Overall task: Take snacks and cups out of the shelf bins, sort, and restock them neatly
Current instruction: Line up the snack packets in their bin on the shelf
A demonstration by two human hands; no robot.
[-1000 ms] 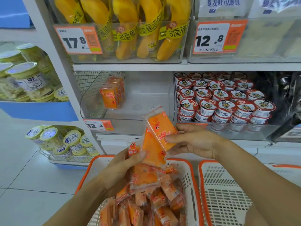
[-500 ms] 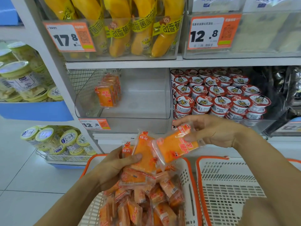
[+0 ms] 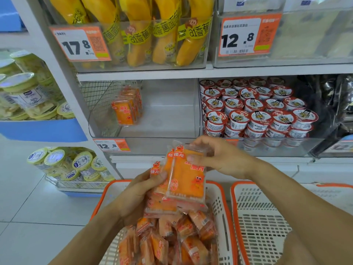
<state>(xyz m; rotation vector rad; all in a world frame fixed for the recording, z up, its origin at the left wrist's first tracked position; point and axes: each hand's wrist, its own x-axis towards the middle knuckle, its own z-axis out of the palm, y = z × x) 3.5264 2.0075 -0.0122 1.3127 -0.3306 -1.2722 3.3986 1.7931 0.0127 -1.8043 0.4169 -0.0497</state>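
L hand (image 3: 133, 196) grips packet stack (image 3: 172, 190) over left basket (image 3: 222, 217); R hand (image 3: 217, 155) pinches front packet (image 3: 186, 178), fingers curled on its top

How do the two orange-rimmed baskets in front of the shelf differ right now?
The left white slotted plastic basket with an orange rim holds a loose heap of orange snack packets; the right white slotted plastic basket with an orange rim shows only bare slotted walls. Both hands work above the left basket, none above the right. They share colour and build, and stand side by side.
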